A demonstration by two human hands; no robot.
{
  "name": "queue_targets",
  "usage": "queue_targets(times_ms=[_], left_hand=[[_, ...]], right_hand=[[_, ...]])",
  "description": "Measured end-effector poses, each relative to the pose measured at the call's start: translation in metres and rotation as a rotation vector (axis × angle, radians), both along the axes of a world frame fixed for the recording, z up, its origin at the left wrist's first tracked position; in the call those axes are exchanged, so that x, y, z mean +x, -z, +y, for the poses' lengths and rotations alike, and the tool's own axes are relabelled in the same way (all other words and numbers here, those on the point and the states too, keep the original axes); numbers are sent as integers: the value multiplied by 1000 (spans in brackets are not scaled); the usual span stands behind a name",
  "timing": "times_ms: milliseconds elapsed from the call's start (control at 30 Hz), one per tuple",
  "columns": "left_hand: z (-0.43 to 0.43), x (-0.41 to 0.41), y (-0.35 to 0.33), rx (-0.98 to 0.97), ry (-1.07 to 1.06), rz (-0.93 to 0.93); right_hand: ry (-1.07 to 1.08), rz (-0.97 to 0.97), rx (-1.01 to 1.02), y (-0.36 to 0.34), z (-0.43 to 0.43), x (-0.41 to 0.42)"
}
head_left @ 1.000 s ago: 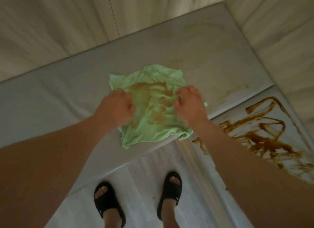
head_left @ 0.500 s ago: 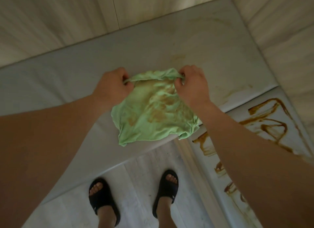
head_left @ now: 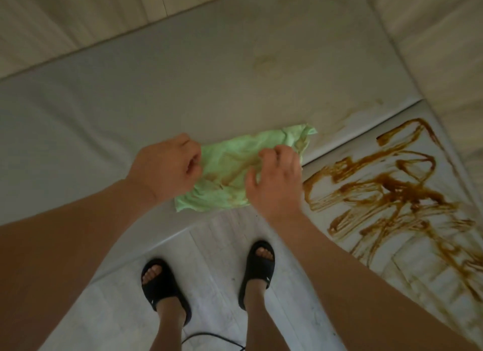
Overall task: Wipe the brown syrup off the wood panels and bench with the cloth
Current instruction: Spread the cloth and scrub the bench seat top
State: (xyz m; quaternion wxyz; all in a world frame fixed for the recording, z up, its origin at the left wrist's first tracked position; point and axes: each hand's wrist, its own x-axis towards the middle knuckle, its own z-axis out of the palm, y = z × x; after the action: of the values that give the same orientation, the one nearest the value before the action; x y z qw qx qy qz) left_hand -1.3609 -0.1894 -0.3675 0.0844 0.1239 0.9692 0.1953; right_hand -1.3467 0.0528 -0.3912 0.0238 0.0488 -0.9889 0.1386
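A light green cloth [head_left: 230, 167], stained brown in the middle, lies bunched on the grey bench [head_left: 125, 107] near its front edge. My left hand [head_left: 167, 165] grips the cloth's left edge with curled fingers. My right hand [head_left: 274, 186] sits on the cloth's right part, fingertips curled into the fabric and thumb spread to the side. Thick brown syrup [head_left: 392, 191] runs in loops and streaks over the adjoining bench section to the right. A faint brown smear [head_left: 266, 63] marks the grey bench farther back.
Pale wood panels [head_left: 78, 23] rise behind the bench, with more wood panels [head_left: 444, 49] at the right. My feet in black sandals [head_left: 162, 285] stand on the light floor [head_left: 219, 246] below the bench edge. A dark cable [head_left: 209, 337] lies on the floor.
Both hands pinched the cloth's far edge, lifted it and brought it over; the cloth now lies folded and narrower near the front edge. The view swung right, showing more syrup.
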Motion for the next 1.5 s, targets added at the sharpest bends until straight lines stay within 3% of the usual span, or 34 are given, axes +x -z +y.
queue_targets(times_ms=[67,167,267,667,833,967,1100,1233,1367,1500], left_hand=[[2,-6,3,-124,27,2],[4,-14,8,-218,20,-146],[11,-20,14,-128,-26,-223],[68,-87,18,64,65,-144],[76,-111,16,-26,2,-43],[73,-122,18,-128,-118,-57],[67,-139,25,-241,-209,-89],[59,-153,29,-305,-381,-296],[53,-157,38,-368,-365,-391],[50,-164,33,-392,-332,-433]], right_hand=[[113,-167,41,9,-35,-3],[249,-390,67,27,-59,-6],[281,-340,47,35,-57,-14],[386,-285,139,47,34,-105],[486,-345,150,39,65,-149],[493,-368,81,38,28,-125],[607,-372,93,42,71,-154],[740,-375,127,39,132,-201],[724,-371,129,39,135,-215],[518,-356,144,40,93,-204]])
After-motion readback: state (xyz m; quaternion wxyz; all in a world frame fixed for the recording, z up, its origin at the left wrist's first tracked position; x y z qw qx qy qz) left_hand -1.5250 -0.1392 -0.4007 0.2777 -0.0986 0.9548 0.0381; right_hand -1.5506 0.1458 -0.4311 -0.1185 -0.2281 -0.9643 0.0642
